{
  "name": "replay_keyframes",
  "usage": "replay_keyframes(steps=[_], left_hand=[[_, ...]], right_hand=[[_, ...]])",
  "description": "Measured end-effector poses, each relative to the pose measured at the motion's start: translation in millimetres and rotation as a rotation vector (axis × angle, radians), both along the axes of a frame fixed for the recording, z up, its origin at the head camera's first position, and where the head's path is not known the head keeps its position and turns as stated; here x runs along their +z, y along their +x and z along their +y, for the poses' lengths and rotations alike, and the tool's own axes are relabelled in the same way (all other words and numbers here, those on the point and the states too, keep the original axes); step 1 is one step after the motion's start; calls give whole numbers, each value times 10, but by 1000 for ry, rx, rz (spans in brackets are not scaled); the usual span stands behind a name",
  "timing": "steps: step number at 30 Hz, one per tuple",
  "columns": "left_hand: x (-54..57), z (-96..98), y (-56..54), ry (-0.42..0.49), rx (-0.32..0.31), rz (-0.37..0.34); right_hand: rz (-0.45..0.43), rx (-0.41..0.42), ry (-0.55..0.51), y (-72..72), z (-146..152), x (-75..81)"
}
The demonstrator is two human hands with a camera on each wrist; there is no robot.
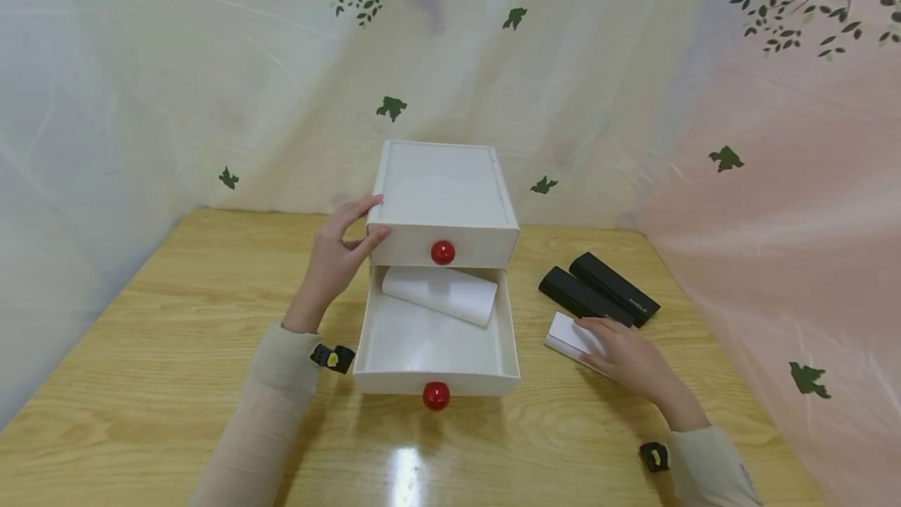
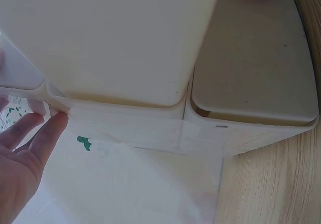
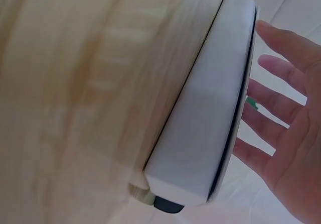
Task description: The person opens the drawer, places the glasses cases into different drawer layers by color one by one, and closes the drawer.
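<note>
A small white two-drawer cabinet [image 1: 443, 186] stands on the table with its lower drawer [image 1: 429, 343] pulled out and its upper drawer [image 1: 401, 245] closed. Inside the lower drawer a white rounded case [image 1: 439, 292] lies at a slant. My left hand [image 1: 336, 260] touches the cabinet's upper left front corner, thumb at the front and fingers along the side. To the right, my right hand [image 1: 626, 354] rests over a white oblong case [image 1: 563, 331] on the table. In the right wrist view its fingers are extended along the edge of that white case [image 3: 205, 93], which has a dark seam.
Two black oblong cases [image 1: 612, 288] lie side by side just beyond the white one. Red round knobs [image 1: 436, 396] stick out from the drawer fronts. A leaf-patterned curtain [image 1: 450, 61] hangs behind the wooden table [image 1: 176, 366].
</note>
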State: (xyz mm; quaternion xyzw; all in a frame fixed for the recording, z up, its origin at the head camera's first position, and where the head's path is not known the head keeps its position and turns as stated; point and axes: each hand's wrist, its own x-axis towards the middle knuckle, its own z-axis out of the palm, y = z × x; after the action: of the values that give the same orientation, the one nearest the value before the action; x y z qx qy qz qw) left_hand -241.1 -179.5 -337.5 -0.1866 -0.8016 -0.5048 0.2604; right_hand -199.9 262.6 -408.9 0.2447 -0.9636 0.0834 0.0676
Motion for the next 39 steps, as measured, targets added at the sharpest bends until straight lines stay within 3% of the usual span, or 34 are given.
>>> replay_keyframes(steps=[21,32,39], left_hand=[[-23,-9,-1,-13,12,8],[-8,-7,2,-10,8,-3],[-7,-5,-1,-11,11,1]], right_hand=[[-174,-31,-30,19,154,-7],[-153,16,10,23,165,36],[-154,-28,77,37,152,77]])
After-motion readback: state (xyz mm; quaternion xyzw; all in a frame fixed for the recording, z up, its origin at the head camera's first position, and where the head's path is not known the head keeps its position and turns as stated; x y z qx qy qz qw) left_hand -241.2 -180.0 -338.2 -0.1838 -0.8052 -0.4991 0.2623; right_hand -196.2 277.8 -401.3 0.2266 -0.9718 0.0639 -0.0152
